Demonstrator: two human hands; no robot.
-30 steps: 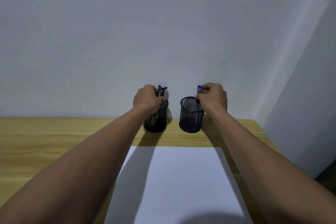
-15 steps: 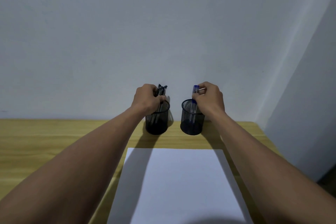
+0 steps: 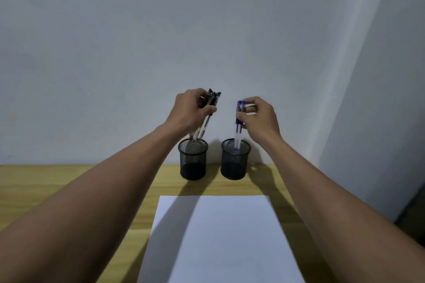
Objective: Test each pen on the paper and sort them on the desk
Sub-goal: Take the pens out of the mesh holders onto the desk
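Two black mesh pen cups stand at the back of the wooden desk [image 3: 46,181], against the wall. Above the left cup [image 3: 193,163], my left hand [image 3: 187,112] grips a bundle of black-capped pens [image 3: 207,119] whose tips still reach the cup's rim. Over the right cup [image 3: 234,163], my right hand [image 3: 258,119] pinches blue-capped pens [image 3: 239,131], their lower ends still inside the cup. A blank white sheet of paper [image 3: 218,241] lies in front of the cups, between my forearms.
A white wall rises straight behind the cups. A second wall closes in on the right, where the desk ends. Bare wood stretches to the left of the paper.
Both hands have risen from the cup rims, lifting their pens upward. The black and blue pens now stand mostly out of the cups.
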